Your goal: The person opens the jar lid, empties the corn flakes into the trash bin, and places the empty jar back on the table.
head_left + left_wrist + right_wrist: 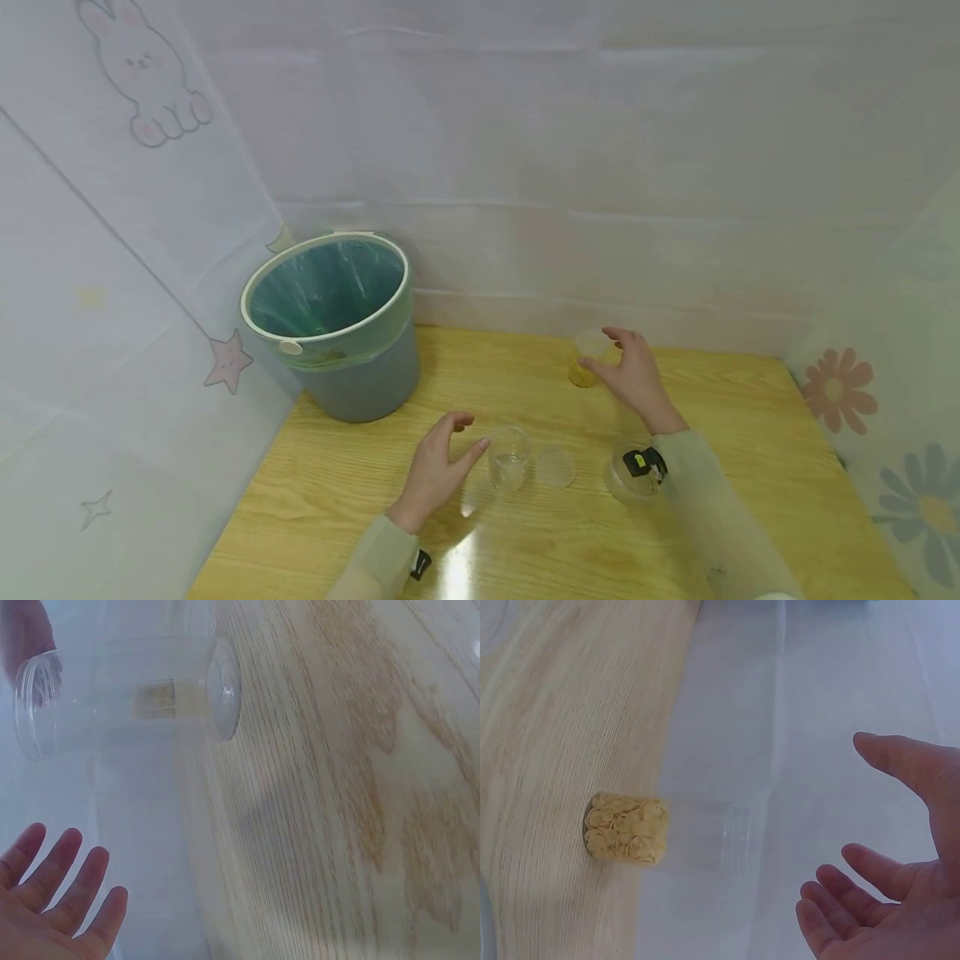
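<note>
A clear jar holding yellow flakes in its lower part stands upright near the table's back edge. My right hand is just to its right, fingers spread; in the right wrist view a gap separates them from the jar. Nearer me stands a second clear jar, upright and open-topped, with no contents visible in the left wrist view. Beside its left side is my left hand, its fingers loosely extended and holding nothing. A clear round lid lies on the table right of this jar.
Another clear round container stands under my right wrist, partly hidden by the wrist camera. A grey bin with a green liner stands at the back left of the wooden table. Patterned cloth walls border the table.
</note>
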Motion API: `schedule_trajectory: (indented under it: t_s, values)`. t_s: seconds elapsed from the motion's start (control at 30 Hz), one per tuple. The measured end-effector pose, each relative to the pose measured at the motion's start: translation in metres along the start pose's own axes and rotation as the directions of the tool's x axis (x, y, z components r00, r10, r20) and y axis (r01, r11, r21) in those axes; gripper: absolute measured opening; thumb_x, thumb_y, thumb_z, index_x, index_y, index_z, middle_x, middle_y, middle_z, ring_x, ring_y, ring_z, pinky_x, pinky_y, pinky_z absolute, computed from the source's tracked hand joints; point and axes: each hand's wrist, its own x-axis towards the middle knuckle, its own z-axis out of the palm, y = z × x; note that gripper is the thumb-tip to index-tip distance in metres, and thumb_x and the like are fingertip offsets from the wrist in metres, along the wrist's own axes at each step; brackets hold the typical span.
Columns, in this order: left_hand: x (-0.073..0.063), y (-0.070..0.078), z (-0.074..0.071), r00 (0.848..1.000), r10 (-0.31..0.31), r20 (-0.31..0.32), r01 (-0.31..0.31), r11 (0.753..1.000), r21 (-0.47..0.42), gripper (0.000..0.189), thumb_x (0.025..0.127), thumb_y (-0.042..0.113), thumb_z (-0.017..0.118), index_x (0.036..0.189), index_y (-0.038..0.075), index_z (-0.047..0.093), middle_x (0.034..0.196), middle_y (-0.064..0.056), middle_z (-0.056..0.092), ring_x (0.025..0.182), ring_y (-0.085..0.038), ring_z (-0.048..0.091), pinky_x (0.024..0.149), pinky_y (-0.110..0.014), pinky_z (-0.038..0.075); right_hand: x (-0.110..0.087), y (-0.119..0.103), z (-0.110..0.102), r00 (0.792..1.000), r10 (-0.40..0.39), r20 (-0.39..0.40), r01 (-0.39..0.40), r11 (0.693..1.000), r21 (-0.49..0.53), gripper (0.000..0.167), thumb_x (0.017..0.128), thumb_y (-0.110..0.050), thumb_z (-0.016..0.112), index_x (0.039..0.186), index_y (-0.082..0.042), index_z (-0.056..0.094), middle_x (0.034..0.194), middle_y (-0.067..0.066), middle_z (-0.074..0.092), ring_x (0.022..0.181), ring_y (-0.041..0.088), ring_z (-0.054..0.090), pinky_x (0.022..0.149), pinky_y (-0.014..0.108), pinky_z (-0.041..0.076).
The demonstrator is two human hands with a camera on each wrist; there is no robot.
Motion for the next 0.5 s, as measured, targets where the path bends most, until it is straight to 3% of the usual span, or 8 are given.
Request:
schedule_trajectory:
  t_s: [0.27, 0.5]
  values:
    - [-0.002, -0.002, -0.001, 1.0, -0.002, -0.012, 0.001, 1.0, -0.001, 0.051, 0.098, 0.055, 0.062, 0.133, 0.019, 0.059, 0.13, 0.005, 0.062, 0.118, -0.021, 0.058, 0.096, -0.046, 0.05, 0.023, 0.019, 0.006, 0.997, 0.075, 0.03, -0.075, 0.997, 0.009, 0.082, 0.095, -0.036, 0.073, 0.152, 0.009, 0.033, 0.146, 0.034, 0.034, 0.129, 0.049, 0.039, 0.101, 0.063, 0.039]
    - [-0.002, -0.005, 0.0, 1.0, 0.013, -0.022, -0.013, 1.0, 0.018, 0.05, 0.098, 0.055, 0.062, 0.132, 0.019, 0.059, 0.129, 0.006, 0.062, 0.117, -0.019, 0.059, 0.094, -0.044, 0.051, 0.036, 0.03, 0.012, 0.982, 0.165, 0.095, -0.167, 0.986, 0.015, 0.092, 0.094, -0.043, 0.072, 0.154, 0.011, 0.027, 0.146, 0.037, 0.031, 0.13, 0.052, 0.037, 0.103, 0.064, 0.038]
